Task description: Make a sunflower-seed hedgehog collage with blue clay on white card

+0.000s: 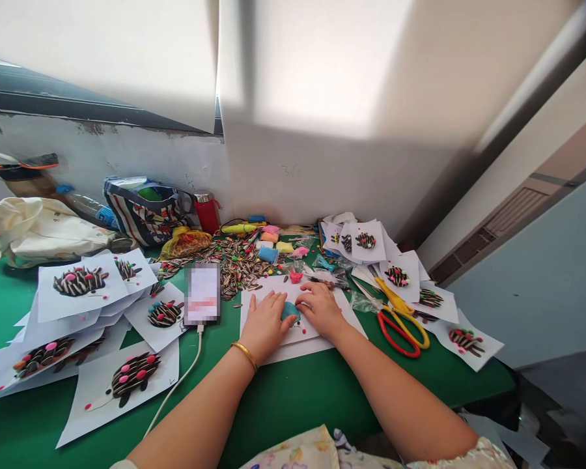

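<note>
A flattened piece of blue modelling clay (pixel 289 311) lies on a white sheet of paper (pixel 346 311) in front of me. My left hand (pixel 266 322) rests flat on the sheet with its fingers stretched out, its thumb at the clay's lower edge. From the other side, my right hand (pixel 321 309) has bent fingers closed at the clay's right edge; the exact grip is partly hidden. Small dark and red dots show on the paper just below the clay. Beyond my hands sits a red-pink lump of clay (pixel 295 277).
Sunflower seeds (pixel 234 260) are heaped behind the sheet, near colored clay blocks (pixel 267 253). Red-handled scissors (pixel 398 335) and yellow-handled scissors (pixel 410 319) lie right. Seed-hedgehog pictures (pixel 81 286) stack left, others right. A phone (pixel 202 293) with a cable stands left of the sheet.
</note>
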Demonstrator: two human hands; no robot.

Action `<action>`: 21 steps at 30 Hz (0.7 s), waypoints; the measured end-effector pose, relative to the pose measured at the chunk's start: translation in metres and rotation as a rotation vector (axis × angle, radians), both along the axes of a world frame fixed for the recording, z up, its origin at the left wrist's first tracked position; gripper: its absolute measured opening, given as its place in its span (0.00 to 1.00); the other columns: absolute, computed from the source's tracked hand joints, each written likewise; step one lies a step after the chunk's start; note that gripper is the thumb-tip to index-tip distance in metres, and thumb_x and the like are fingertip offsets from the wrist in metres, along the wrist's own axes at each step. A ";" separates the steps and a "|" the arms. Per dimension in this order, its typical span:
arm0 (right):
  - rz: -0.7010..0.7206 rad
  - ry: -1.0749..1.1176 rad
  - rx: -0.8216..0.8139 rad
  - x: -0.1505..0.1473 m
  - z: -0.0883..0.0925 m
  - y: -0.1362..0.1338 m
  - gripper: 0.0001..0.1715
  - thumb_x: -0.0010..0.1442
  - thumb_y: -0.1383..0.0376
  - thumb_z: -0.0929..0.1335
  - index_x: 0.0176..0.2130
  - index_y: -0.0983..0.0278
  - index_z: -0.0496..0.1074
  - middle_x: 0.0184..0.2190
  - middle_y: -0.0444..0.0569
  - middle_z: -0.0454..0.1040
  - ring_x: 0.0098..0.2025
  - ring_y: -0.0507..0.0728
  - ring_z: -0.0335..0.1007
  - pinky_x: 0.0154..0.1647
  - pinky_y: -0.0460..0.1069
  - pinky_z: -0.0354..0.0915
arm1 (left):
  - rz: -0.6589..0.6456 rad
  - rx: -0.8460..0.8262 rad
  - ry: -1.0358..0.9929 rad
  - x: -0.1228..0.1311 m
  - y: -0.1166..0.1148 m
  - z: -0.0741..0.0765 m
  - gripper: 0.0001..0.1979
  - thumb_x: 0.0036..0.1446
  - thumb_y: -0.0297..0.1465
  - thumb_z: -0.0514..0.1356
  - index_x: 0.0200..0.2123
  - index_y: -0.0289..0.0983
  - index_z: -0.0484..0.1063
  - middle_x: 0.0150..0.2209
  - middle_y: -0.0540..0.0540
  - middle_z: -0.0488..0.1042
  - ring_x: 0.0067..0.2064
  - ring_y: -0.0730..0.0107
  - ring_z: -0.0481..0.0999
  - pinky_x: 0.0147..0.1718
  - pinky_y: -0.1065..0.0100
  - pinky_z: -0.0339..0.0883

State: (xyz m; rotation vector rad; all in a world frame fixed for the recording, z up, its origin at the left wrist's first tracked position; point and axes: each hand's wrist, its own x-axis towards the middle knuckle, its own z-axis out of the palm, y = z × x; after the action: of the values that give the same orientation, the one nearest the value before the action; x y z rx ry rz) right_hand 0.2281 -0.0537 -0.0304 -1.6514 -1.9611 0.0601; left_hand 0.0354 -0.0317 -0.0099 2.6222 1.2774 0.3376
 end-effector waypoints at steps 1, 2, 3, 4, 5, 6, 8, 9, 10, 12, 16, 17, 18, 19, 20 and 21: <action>-0.001 0.001 -0.001 0.000 0.000 0.000 0.06 0.60 0.67 0.70 0.36 0.56 0.79 0.50 0.48 0.70 0.55 0.61 0.61 0.57 0.58 0.58 | 0.000 0.001 0.000 0.000 0.000 0.000 0.29 0.65 0.44 0.50 0.64 0.38 0.57 0.64 0.38 0.62 0.68 0.54 0.55 0.65 0.39 0.40; -0.002 0.005 0.001 0.001 -0.001 0.001 0.06 0.60 0.67 0.70 0.36 0.56 0.79 0.49 0.48 0.71 0.54 0.61 0.61 0.57 0.58 0.58 | -0.001 0.001 -0.001 0.000 0.000 -0.001 0.29 0.65 0.44 0.50 0.64 0.38 0.57 0.64 0.37 0.62 0.68 0.54 0.55 0.65 0.39 0.40; -0.004 0.012 0.005 0.001 -0.001 0.001 0.06 0.60 0.66 0.70 0.36 0.56 0.79 0.49 0.49 0.71 0.54 0.61 0.61 0.57 0.58 0.58 | -0.002 -0.001 -0.003 0.000 0.000 -0.001 0.28 0.65 0.44 0.50 0.64 0.38 0.57 0.64 0.37 0.62 0.68 0.54 0.55 0.65 0.39 0.39; -0.005 0.020 0.014 0.002 -0.001 0.000 0.07 0.61 0.66 0.70 0.38 0.56 0.79 0.49 0.49 0.71 0.54 0.60 0.62 0.57 0.58 0.58 | -0.003 -0.004 -0.005 0.000 0.000 0.000 0.28 0.65 0.44 0.50 0.64 0.38 0.57 0.64 0.37 0.62 0.68 0.54 0.55 0.65 0.39 0.39; -0.006 0.027 0.024 0.003 0.000 -0.001 0.08 0.61 0.66 0.69 0.39 0.56 0.79 0.49 0.49 0.71 0.54 0.60 0.62 0.57 0.58 0.59 | -0.003 -0.007 -0.007 0.000 0.000 0.000 0.28 0.65 0.44 0.50 0.64 0.38 0.57 0.64 0.37 0.62 0.68 0.55 0.55 0.65 0.39 0.39; -0.007 0.031 0.035 0.004 0.000 -0.002 0.10 0.62 0.66 0.68 0.41 0.56 0.79 0.50 0.49 0.71 0.54 0.60 0.62 0.56 0.58 0.59 | -0.002 -0.009 -0.009 -0.001 0.000 0.000 0.28 0.65 0.44 0.50 0.64 0.38 0.57 0.64 0.37 0.62 0.68 0.55 0.55 0.65 0.39 0.38; -0.014 0.027 0.053 0.006 0.001 -0.005 0.12 0.62 0.67 0.67 0.43 0.56 0.79 0.50 0.50 0.71 0.54 0.60 0.62 0.56 0.58 0.59 | 0.002 -0.011 -0.014 -0.001 0.000 0.001 0.28 0.66 0.44 0.50 0.64 0.38 0.57 0.64 0.37 0.62 0.68 0.55 0.55 0.65 0.39 0.38; -0.017 0.020 0.058 0.007 0.001 -0.007 0.13 0.62 0.67 0.67 0.43 0.56 0.79 0.50 0.50 0.71 0.54 0.61 0.62 0.56 0.58 0.59 | 0.003 -0.012 -0.015 -0.001 -0.001 0.001 0.27 0.66 0.44 0.49 0.64 0.38 0.57 0.64 0.37 0.62 0.68 0.55 0.55 0.65 0.38 0.38; -0.017 0.009 0.061 0.007 0.001 -0.009 0.14 0.61 0.68 0.66 0.43 0.55 0.79 0.50 0.50 0.71 0.54 0.61 0.62 0.56 0.58 0.59 | 0.006 -0.013 -0.017 -0.001 -0.001 0.001 0.27 0.66 0.44 0.49 0.64 0.38 0.57 0.64 0.37 0.62 0.68 0.55 0.55 0.65 0.38 0.37; -0.015 -0.018 0.061 0.008 0.001 -0.013 0.17 0.59 0.70 0.67 0.44 0.54 0.79 0.51 0.50 0.71 0.55 0.61 0.61 0.56 0.58 0.59 | 0.011 -0.013 -0.017 -0.001 -0.001 0.001 0.27 0.66 0.44 0.49 0.64 0.38 0.58 0.64 0.37 0.63 0.68 0.55 0.56 0.65 0.38 0.37; 0.001 -0.065 0.023 0.008 0.002 -0.016 0.20 0.57 0.71 0.67 0.44 0.52 0.79 0.53 0.48 0.70 0.54 0.62 0.62 0.55 0.58 0.59 | 0.015 -0.007 -0.003 -0.001 -0.001 0.001 0.28 0.66 0.44 0.49 0.64 0.38 0.58 0.64 0.36 0.62 0.68 0.54 0.56 0.65 0.39 0.37; 0.001 -0.071 0.018 0.007 0.002 -0.016 0.20 0.57 0.71 0.67 0.44 0.52 0.79 0.53 0.48 0.71 0.54 0.61 0.63 0.54 0.58 0.59 | 0.014 -0.005 0.001 -0.001 -0.001 0.001 0.28 0.65 0.45 0.49 0.64 0.38 0.58 0.64 0.36 0.62 0.68 0.54 0.56 0.65 0.39 0.38; -0.001 -0.075 0.021 0.007 0.003 -0.017 0.20 0.57 0.71 0.67 0.45 0.52 0.79 0.53 0.48 0.71 0.54 0.61 0.63 0.54 0.58 0.59 | 0.013 -0.002 0.003 -0.001 -0.001 0.001 0.28 0.65 0.45 0.49 0.64 0.38 0.58 0.64 0.37 0.63 0.68 0.54 0.56 0.65 0.39 0.39; -0.004 -0.079 0.030 0.006 0.005 -0.017 0.20 0.57 0.71 0.67 0.45 0.52 0.79 0.53 0.49 0.71 0.54 0.62 0.63 0.55 0.58 0.59 | 0.013 0.000 0.004 -0.001 -0.001 0.001 0.28 0.65 0.45 0.49 0.64 0.38 0.58 0.64 0.37 0.63 0.67 0.54 0.56 0.65 0.39 0.39; -0.003 -0.083 0.040 0.005 0.006 -0.018 0.21 0.57 0.71 0.67 0.46 0.52 0.79 0.53 0.49 0.71 0.55 0.62 0.62 0.56 0.58 0.58 | 0.013 0.001 0.002 -0.001 -0.001 0.001 0.28 0.65 0.44 0.49 0.64 0.39 0.58 0.64 0.37 0.63 0.67 0.54 0.56 0.65 0.39 0.40; 0.002 -0.087 0.046 0.004 0.007 -0.019 0.21 0.56 0.71 0.67 0.46 0.52 0.79 0.53 0.49 0.71 0.56 0.62 0.62 0.57 0.59 0.58 | 0.013 0.000 -0.001 -0.001 -0.001 0.001 0.27 0.65 0.44 0.49 0.64 0.39 0.58 0.64 0.38 0.63 0.67 0.54 0.56 0.65 0.39 0.40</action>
State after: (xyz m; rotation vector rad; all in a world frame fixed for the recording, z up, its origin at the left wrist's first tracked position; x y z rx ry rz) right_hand 0.2325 -0.0722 -0.0239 -1.6478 -2.0129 -0.0572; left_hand 0.0342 -0.0328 -0.0087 2.6141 1.2947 0.3413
